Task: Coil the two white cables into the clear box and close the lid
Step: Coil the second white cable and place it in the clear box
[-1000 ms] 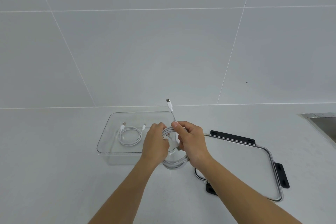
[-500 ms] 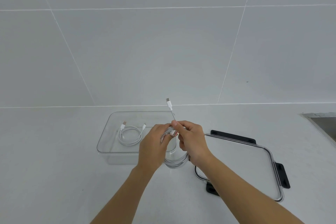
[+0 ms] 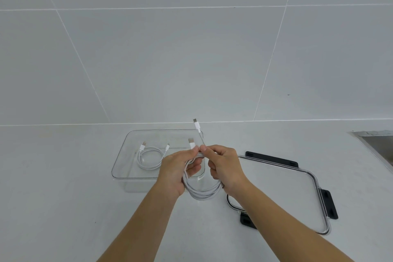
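White cable (image 3: 203,194), coiled, pinched near its plugs by left hand (image 3: 176,168) and right hand (image 3: 225,166). Light, limp, springy: grip across all loops.

White counter (image 3: 63,198), grey tiled wall (image 3: 170,59) behind; metal sink (image 3: 378,140) far rt.

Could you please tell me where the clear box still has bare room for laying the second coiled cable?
In the clear box, the right half, between the coiled cable inside and the right wall, looks bare, though the left hand and right hand, gripping the second cable, hide part. Its left half is crowded. The counter left of the box is free too.
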Demonstrator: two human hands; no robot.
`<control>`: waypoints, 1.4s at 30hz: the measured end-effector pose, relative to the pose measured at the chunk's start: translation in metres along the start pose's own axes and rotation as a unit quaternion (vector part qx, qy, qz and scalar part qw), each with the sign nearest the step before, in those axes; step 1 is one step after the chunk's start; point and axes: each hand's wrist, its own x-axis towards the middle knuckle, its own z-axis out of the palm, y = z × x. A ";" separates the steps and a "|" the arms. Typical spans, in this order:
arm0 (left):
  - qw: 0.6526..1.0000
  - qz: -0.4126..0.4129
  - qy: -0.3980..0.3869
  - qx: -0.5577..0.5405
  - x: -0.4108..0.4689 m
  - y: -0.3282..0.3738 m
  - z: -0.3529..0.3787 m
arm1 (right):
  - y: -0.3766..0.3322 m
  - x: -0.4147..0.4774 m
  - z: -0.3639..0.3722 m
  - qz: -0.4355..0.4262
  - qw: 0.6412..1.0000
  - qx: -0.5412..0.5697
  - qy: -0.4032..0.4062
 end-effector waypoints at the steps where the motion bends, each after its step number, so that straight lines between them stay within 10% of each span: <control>1: 1.000 -0.020 0.000 -0.006 0.000 0.001 0.000 | 0.001 0.000 0.001 0.003 1.000 -0.001 0.000; 23: 0.986 0.016 -0.047 0.159 0.006 0.002 -0.009 | 0.005 0.010 -0.005 0.062 0.998 0.019 -0.027; 42: 0.999 0.030 -0.011 -0.040 0.018 -0.008 -0.015 | 0.012 0.018 -0.006 -0.008 0.997 -0.056 0.042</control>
